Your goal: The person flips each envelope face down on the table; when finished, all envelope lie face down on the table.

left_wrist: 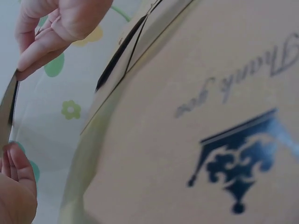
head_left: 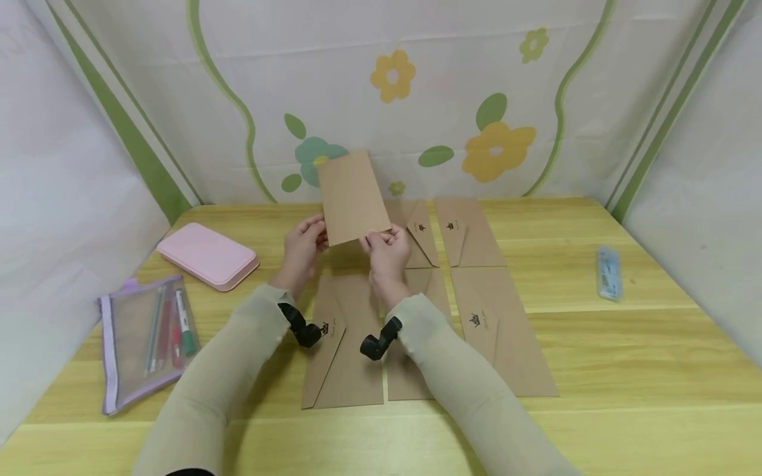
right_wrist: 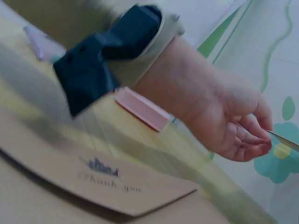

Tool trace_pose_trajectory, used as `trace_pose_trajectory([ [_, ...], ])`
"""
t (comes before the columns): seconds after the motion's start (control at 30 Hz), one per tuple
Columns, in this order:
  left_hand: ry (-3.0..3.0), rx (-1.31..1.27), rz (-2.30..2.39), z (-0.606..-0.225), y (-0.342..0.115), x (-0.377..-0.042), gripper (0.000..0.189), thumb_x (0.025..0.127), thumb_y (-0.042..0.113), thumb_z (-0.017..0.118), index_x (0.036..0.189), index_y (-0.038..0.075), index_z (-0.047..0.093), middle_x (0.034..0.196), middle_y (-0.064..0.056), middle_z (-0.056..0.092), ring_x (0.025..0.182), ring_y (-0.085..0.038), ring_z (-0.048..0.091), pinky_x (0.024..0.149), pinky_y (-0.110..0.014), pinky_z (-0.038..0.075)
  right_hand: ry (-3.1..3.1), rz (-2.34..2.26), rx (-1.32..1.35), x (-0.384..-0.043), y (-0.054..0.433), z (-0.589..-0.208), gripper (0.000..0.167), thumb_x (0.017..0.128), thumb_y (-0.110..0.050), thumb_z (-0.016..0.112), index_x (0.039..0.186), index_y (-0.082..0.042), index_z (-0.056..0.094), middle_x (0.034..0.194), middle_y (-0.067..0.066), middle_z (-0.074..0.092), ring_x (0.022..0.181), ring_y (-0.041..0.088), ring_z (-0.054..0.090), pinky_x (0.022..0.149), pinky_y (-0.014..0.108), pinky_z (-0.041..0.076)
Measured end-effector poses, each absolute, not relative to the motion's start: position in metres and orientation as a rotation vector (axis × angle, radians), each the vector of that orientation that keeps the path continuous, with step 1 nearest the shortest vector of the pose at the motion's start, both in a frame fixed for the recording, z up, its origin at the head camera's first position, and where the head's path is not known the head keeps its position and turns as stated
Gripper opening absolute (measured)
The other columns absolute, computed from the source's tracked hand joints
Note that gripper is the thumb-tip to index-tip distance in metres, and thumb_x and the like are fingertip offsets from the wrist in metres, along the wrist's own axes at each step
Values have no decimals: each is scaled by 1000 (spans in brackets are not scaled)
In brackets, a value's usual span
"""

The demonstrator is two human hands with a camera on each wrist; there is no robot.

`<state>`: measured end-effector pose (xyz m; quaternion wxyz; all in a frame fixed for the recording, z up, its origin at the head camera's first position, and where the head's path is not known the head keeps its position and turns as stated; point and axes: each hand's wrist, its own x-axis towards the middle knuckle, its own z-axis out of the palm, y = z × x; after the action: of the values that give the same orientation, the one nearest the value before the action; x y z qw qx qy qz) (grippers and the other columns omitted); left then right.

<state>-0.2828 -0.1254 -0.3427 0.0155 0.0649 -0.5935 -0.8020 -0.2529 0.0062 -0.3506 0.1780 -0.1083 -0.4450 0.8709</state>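
Raised above the back of the table is a plain brown paper envelope (head_left: 354, 201), tilted, its blank face toward the head camera. My left hand (head_left: 302, 251) pinches its left edge between thumb and curled fingers, which the right wrist view shows from the side. At the lower right corner, my right hand (head_left: 388, 254) grips the envelope with thumb on the front face. Beneath the hands lie several brown envelopes with pointed flaps, among them a front left envelope (head_left: 357, 357) and a front right envelope (head_left: 518, 330). A dark crown print (left_wrist: 238, 163) and "Thank you" mark a flap in the left wrist view.
At the left are a pink case (head_left: 205, 254) and a mesh zip pouch (head_left: 127, 344) containing pens. Off to the right lies a small clear blue case (head_left: 609, 272). A flowered white cloth (head_left: 440, 86) stands behind the table.
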Motion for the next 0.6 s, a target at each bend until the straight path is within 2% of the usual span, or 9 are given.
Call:
trace_pose_trajectory([
  [0.23, -1789, 184, -2517, -348, -121, -282, 16, 93, 10, 53, 106, 6, 61, 75, 3, 62, 64, -8, 52, 58, -21, 42, -1196, 2515, -355, -252, 3, -354, 37, 78, 16, 55, 111, 3, 45, 67, 2, 44, 63, 10, 50, 76, 32, 55],
  [0.3, -1761, 192, -2515, -348, -120, -282, 15, 93, 9, 53, 104, 6, 62, 75, 3, 61, 63, -8, 51, 56, -20, 41, -1197, 2522, -361, -252, 2, -356, 38, 78, 17, 55, 112, 2, 45, 69, 3, 44, 64, 11, 50, 75, 32, 55],
  [0.43, -1687, 210, -2509, -349, -119, -283, 13, 91, 4, 54, 101, 6, 62, 78, 2, 61, 64, -7, 52, 55, -18, 43, -1246, 2555, -364, -251, 1, -360, 47, 78, 16, 57, 120, -1, 43, 75, 4, 48, 66, 11, 52, 74, 28, 55],
  [0.6, -1781, 224, -2404, -352, -125, -285, 21, 90, 5, 57, 109, 1, 63, 80, 3, 62, 63, -6, 53, 53, -17, 44, -1450, 2566, -337, -251, 5, -364, 69, 76, 16, 59, 137, -9, 37, 79, 5, 47, 66, 12, 56, 71, 24, 55],
])
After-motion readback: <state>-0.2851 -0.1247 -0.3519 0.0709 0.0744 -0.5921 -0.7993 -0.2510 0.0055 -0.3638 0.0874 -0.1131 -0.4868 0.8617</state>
